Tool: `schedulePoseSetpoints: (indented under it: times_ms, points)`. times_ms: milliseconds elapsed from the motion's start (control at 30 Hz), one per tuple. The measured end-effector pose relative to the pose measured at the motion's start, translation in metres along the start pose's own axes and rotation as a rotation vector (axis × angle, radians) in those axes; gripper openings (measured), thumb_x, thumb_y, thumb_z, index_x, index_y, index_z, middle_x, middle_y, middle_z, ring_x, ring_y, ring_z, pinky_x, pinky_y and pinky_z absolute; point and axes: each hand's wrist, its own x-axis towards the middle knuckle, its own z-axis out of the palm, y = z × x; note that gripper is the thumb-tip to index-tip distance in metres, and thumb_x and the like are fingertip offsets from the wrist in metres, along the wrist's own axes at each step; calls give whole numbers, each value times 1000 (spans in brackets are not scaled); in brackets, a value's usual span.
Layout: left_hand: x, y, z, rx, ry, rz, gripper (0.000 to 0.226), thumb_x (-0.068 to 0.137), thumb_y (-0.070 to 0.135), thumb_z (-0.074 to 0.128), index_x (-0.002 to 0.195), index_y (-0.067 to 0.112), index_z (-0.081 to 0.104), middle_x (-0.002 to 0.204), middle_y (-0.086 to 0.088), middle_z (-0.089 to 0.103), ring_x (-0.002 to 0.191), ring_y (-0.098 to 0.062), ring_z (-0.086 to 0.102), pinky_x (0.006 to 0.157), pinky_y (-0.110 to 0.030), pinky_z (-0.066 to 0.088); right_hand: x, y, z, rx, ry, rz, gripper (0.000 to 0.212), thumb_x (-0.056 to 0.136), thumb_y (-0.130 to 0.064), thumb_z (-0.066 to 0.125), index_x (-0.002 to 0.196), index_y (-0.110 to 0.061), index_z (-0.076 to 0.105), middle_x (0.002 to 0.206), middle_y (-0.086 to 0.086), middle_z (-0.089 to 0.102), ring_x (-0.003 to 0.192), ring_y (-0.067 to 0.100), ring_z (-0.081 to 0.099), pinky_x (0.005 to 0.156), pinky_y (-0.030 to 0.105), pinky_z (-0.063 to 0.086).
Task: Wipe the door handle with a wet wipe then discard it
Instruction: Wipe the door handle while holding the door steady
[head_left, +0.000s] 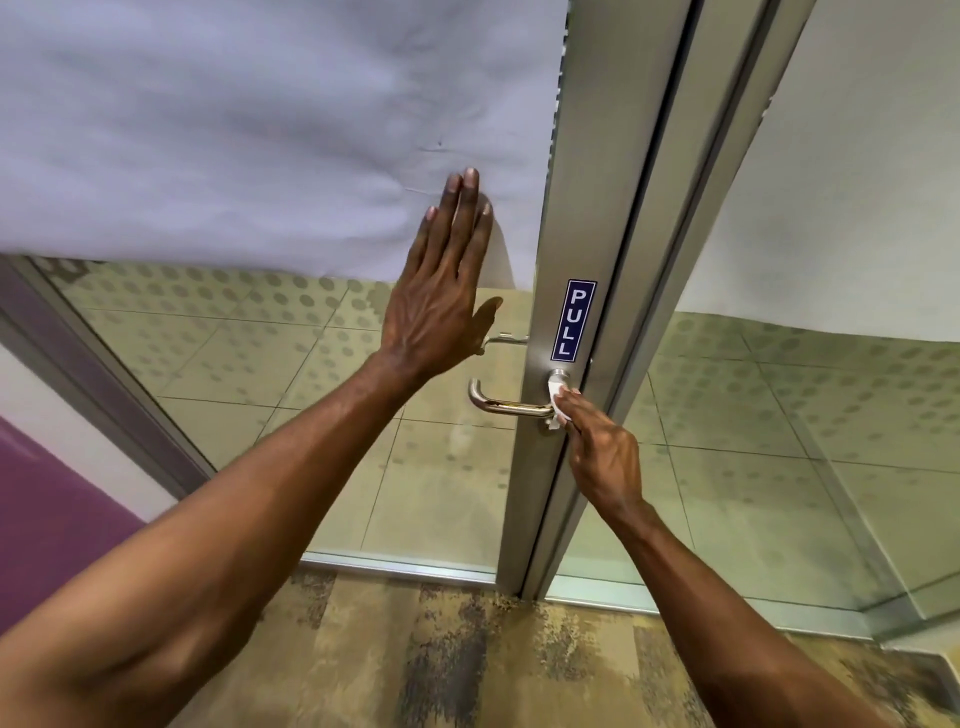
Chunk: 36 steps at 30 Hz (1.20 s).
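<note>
A silver lever door handle (501, 403) sticks out leftward from the metal door stile (576, 208), just under a blue PULL label (572, 320). My right hand (602, 454) pinches a small white wet wipe (557, 402) and presses it on the handle's base by the stile. My left hand (441, 291) lies flat with fingers together against the glass door panel, above and left of the handle, partly on the white paper (260, 130) covering the glass.
A second glass panel (779, 441) with a metal frame stands to the right of the stile. Patterned carpet (467, 665) runs below the door. A purple and white wall (47, 509) is at the left.
</note>
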Motion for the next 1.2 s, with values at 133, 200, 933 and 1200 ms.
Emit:
schedulePoseSetpoints:
  times_ms: [133,200,933,1200]
  points:
    - [4,-20,17,126,4,28,111,100,64,66,174,1,13,182,-27,13,170,-47,14,140,-56,13,-1,9,0,5,-66,-47,44,105,-3,57,146,-17,61,152,3,58,143,20,53,103,43,58]
    - [5,-28,23,148,-7,53,119,96,70,67,175,4,7,183,-24,11,170,-45,12,140,-53,9,-1,10,0,14,-77,-102,47,104,1,56,147,-17,59,155,3,55,146,20,49,106,42,56]
    - [7,-44,53,141,5,29,126,92,76,60,175,16,-14,180,-4,-28,167,-26,-28,138,-41,-18,5,-105,65,-241,-89,-124,64,78,14,61,141,4,60,141,24,64,134,37,62,114,51,48]
    - [7,-43,53,133,15,19,127,91,73,63,174,17,-15,179,-3,-29,166,-25,-30,137,-40,-20,-2,-94,62,-371,-245,-326,64,92,3,30,155,5,39,162,25,40,154,37,35,127,50,30]
